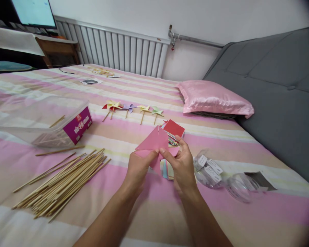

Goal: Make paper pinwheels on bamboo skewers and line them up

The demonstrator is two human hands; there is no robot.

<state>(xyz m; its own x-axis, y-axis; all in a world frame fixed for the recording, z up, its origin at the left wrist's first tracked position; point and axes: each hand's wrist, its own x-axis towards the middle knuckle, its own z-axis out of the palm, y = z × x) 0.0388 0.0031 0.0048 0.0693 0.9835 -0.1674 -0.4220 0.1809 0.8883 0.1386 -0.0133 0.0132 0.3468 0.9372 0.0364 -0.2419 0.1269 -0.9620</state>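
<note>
My left hand (138,168) and my right hand (181,164) both pinch a folded pink paper (154,141) above the bed, its points standing up like pinwheel blades. Just behind it lies a stack of coloured paper squares (173,129) with a red sheet on top. More coloured sheets (167,169) lie under my hands. A pile of several bamboo sticks (64,181) lies to the left of my left hand. Several finished paper pinwheels on sticks (134,109) lie in a row farther back.
A clear plastic box (38,121) with a purple label stands at the left. Clear plastic packets (211,169) and a dark sheet (261,180) lie at the right. A pink pillow (213,97) rests by the grey headboard (273,89). A radiator (118,48) lines the far wall.
</note>
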